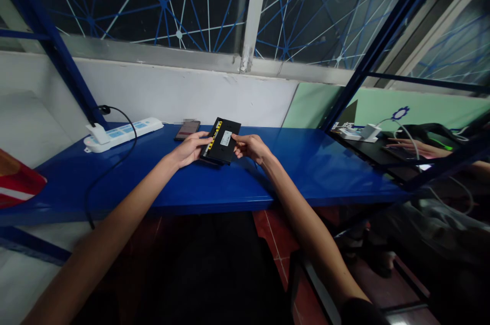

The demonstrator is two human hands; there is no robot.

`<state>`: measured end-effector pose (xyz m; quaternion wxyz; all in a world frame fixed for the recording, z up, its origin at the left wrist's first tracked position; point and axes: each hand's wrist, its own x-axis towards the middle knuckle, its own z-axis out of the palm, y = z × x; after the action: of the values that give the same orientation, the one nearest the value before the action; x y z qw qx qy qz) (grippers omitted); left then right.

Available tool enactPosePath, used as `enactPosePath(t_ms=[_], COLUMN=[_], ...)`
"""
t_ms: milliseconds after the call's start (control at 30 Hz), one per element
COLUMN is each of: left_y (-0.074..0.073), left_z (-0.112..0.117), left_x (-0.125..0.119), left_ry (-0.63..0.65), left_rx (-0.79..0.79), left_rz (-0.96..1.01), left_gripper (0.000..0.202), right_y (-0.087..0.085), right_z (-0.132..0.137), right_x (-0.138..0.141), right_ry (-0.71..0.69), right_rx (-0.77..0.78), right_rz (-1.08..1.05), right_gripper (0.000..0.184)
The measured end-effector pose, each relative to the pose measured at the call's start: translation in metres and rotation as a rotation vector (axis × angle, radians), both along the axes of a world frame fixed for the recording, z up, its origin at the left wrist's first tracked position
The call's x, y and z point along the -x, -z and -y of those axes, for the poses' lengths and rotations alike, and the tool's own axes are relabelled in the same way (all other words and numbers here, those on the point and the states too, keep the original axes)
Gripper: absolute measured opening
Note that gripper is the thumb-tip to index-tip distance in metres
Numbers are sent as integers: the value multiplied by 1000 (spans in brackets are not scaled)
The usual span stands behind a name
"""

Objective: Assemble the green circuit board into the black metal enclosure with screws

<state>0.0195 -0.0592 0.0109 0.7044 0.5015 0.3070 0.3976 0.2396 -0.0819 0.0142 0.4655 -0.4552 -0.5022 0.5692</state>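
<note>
Between my hands, tilted above the blue table [298, 172], is a flat black box [229, 127] with a white label and a yellow strip along its left side. My left hand [192, 148] grips the left edge, its fingers reaching over the yellow strip. On the opposite edge, my right hand [250, 147] pinches the box near the label, fingers curled beneath. The underside of the box is hidden. A phone [187, 130] lies on the table behind my left hand.
A white power strip [126, 133] with a plug and a black cable [126, 154] sits at the left. Blue frame posts [344, 95] rise at the table's ends. At the right, another person's hand [417, 148] is over a dark neighbouring table. A red and white item [19, 182] is at far left.
</note>
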Motion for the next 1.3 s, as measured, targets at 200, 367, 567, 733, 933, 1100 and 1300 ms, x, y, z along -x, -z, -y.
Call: enactPosePath(t_ms=[200,367,567,733,933,1100,1300], left_y=[1,-2,-2,2,2,-1,-1], left_z=[0,3,2,-1,-1,2,2], left_x=[0,-1,1,2,3,2,1], left_ry=[-2,-4,29,54,73,69,36], left_rx=[-16,-13,-27,-22,-37,-35,-41], left_rz=[-15,-14,-8,17,26,-5,-20], left_gripper=[23,25,27,24,25,27,30], right_y=[1,0,-1,-2,-1,-1,-3], right_z=[0,1,2,1,1,1,4], right_x=[1,2,2,2,2,3,5], right_ry=[7,8,21,23,26,35,53], right_rx=[1,-6,4,33,16,6,-2], right_rz=[-1,-9,-9,-26,-27,-11,4], right_gripper=[31,32,31,30,31,31,30])
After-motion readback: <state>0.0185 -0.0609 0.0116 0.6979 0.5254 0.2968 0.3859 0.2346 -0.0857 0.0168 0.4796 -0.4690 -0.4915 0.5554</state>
